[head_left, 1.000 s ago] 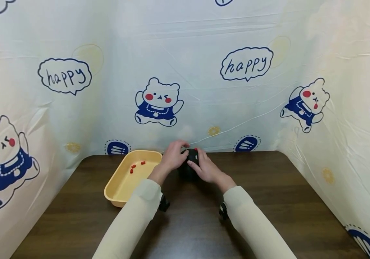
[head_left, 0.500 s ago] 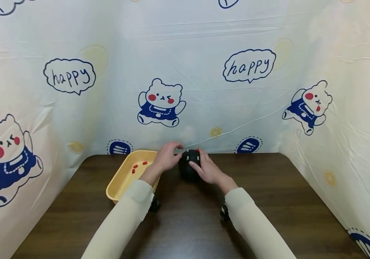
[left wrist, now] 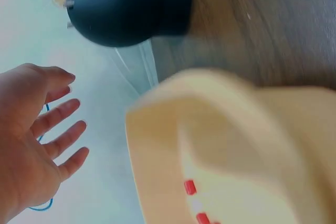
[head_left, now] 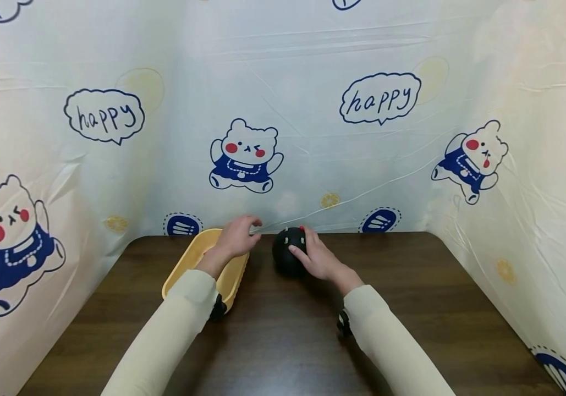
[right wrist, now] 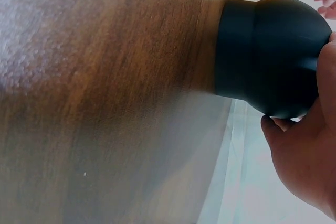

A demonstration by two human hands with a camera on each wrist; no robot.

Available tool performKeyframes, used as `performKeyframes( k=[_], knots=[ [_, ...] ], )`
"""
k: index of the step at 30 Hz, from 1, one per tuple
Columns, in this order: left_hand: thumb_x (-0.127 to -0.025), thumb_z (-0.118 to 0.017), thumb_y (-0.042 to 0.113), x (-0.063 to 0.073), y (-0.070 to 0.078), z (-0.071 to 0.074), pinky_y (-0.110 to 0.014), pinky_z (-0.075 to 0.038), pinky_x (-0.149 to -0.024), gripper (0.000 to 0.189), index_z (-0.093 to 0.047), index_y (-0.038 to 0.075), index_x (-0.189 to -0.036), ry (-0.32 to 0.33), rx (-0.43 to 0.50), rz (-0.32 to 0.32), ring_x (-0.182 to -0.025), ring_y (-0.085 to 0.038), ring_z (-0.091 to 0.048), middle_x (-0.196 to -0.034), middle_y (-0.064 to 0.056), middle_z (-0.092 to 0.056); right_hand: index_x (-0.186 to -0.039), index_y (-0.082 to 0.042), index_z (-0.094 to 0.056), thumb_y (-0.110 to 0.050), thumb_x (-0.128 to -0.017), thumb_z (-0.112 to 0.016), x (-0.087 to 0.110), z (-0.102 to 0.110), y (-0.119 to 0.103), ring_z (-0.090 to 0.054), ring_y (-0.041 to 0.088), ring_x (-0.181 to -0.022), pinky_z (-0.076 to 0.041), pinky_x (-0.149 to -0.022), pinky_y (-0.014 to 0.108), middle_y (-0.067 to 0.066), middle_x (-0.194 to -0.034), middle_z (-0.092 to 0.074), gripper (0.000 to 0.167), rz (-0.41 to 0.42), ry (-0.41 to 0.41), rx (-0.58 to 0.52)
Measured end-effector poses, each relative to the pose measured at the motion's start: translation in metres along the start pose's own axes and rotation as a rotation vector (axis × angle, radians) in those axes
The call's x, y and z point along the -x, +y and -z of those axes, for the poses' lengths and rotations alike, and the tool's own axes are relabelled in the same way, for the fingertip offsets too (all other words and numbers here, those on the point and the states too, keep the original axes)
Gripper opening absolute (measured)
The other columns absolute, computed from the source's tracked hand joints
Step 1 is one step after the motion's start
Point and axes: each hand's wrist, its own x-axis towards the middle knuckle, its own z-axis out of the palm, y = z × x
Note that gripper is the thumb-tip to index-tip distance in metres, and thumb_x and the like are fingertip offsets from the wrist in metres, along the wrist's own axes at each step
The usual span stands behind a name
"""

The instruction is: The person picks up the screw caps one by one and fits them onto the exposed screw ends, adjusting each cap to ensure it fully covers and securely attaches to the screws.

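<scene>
A black ball-shaped thing [head_left: 285, 259] on a short round base stands on the table, with small metal pins [head_left: 287, 240] sticking out of its top. One small red piece [head_left: 302, 227] sits at its upper right, by my right fingers. My right hand [head_left: 321, 259] holds it from the right, thumb across the front and fingers round the far side. My left hand [head_left: 233, 241] is over the yellow tray [head_left: 237, 279], fingers apart and loosely bent, with nothing in them. Inside the tray, small red pieces [left wrist: 190, 187] show in the left wrist view; in the head view the left arm mostly hides them.
The brown wooden table [head_left: 283, 352] reaches back to a pale printed curtain [head_left: 307, 165], which also hangs along both sides. The tray stands left of the black thing, with a narrow strip of table between them.
My left hand has left the top of the black thing and moved left over the tray, uncovering the pins. My right hand keeps its hold in the same place.
</scene>
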Motion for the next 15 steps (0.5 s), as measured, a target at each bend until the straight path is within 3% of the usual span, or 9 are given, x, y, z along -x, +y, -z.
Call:
performKeyframes(
  k=[9,15],
  knots=[
    [-0.098,-0.062,0.021,-0.001,-0.021,0.013,-0.053,-0.046,-0.105,0.037,-0.064,0.000,-0.129,-0.026,-0.024,0.054,-0.125,-0.036,-0.057,-0.131,-0.018,-0.063,-0.161,-0.003,-0.012,-0.054,-0.107,-0.042,0.001,0.001,-0.003,-0.034,0.036,-0.147,-0.032,-0.119,0.053,0.021,-0.165,-0.021,0.080,0.023,0.026,0.001],
    [-0.099,-0.061,0.024,-0.001,-0.036,0.016,-0.054,-0.047,-0.102,0.038,-0.063,-0.003,-0.127,-0.061,-0.022,0.113,-0.121,-0.039,-0.058,-0.129,-0.022,-0.063,-0.162,-0.005,-0.010,-0.056,-0.106,-0.041,0.002,0.001,-0.004,-0.031,0.034,-0.149,-0.029,-0.120,0.052,0.019,-0.167,-0.018,0.082,0.003,0.004,-0.003]
  ],
)
